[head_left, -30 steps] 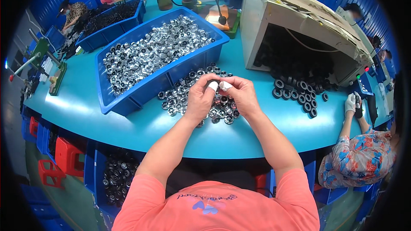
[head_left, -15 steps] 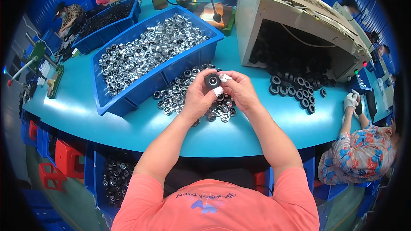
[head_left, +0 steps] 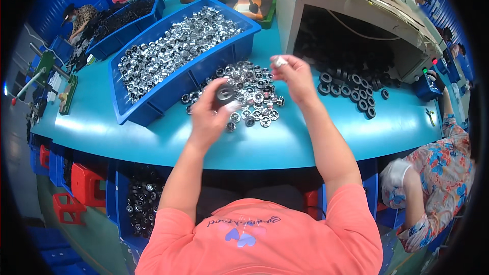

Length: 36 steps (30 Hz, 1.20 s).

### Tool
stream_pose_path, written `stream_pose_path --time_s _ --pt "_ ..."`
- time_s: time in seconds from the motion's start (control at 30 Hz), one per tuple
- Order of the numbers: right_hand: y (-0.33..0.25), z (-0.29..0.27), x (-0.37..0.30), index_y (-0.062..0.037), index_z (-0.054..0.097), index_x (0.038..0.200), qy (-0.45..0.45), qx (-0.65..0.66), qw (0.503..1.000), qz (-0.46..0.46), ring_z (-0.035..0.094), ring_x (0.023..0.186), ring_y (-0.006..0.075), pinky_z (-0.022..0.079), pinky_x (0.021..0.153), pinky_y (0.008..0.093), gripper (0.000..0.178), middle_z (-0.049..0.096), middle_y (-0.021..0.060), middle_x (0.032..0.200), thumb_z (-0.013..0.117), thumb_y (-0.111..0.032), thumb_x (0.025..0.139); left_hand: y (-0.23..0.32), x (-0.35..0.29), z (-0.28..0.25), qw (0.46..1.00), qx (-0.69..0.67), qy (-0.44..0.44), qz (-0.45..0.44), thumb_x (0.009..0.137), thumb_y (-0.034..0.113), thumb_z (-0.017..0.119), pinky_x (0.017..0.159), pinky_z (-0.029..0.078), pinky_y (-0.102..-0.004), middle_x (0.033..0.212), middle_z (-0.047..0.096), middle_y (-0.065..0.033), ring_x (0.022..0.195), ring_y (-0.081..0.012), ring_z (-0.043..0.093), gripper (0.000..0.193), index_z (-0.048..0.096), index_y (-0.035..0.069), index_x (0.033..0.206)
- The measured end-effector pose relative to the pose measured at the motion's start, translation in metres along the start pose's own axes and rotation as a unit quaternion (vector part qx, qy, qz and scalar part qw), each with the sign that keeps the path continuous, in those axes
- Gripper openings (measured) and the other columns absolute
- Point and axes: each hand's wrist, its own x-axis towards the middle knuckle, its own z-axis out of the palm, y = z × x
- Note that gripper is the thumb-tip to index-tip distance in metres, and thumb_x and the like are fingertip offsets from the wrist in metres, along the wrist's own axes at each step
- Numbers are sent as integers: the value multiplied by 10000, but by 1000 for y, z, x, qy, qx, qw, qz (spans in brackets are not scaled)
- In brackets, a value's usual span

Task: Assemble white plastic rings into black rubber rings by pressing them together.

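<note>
In my left hand (head_left: 206, 117) is a small wheel (head_left: 224, 94) with a black tyre and a shiny centre, held between thumb and fingers. It is blurred, over the left part of a loose pile of silvery wheel hubs (head_left: 257, 98) on the table. White wrapping covers the tip of my left thumb. My right hand (head_left: 295, 79) is raised right of the pile, its fingers loosely bent and apart, with nothing visible in them. One of its fingertips also wears white wrapping. Several black rubber tyres (head_left: 362, 105) lie on the table to its right.
A blue bin (head_left: 191, 79) full of silvery hubs stands at the left. A pale box (head_left: 288, 35) with black tyres inside is at the back right. Below the table edge, a blue crate (head_left: 122, 198) holds finished-looking wheels. A co-worker's patterned sleeve (head_left: 415, 231) is at the right.
My hands have separated: the left moved left with the wheel, the right let go of it and moved up and right. The co-worker at the right has moved their arms apart.
</note>
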Motion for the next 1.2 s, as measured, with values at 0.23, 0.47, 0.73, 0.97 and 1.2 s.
stream_pose_path --time_s 0.23,0.47,0.73,0.97,1.2 --pt "-26 -32 6 -22 768 1085 71 -101 991 -61 644 771 80 556 696 250 184 724 16 905 692 -159 989 25 -182 -167 959 198 149 -137 886 62 738 880 526 -299 1090 635 -41 963 -156 631 516 566 22 1372" --pt "-55 -88 -3 -58 797 1079 130 -368 919 -66 687 759 115 558 727 283 205 751 34 843 738 -176 921 64 -283 -263 721 622 49 -301 795 16 768 769 518 -453 929 649 -159 818 -363 644 628 593 80 1395" --pt "-51 -123 -60 -186 676 1316 38 -717 693 -65 664 1112 318 561 949 447 519 610 76 1282 814 -234 818 52 -83 -91 951 300 -48 54 837 18 757 667 518 -389 854 679 -123 710 -281 645 382 698 72 1211" --pt "-37 -125 -41 -135 683 1200 117 -704 700 -40 677 1045 313 567 906 446 399 636 93 1126 813 -214 831 47 13 30 942 196 -206 181 876 33 762 628 507 -348 817 690 -96 664 -219 634 263 746 59 1137" --pt "-68 -2 -43 -102 664 1262 -71 -361 912 -182 642 858 192 554 782 320 495 680 74 1097 763 -67 779 -4 30 41 952 -233 -156 -122 1024 77 581 703 590 -310 1152 655 -99 882 -155 678 459 528 77 1480"
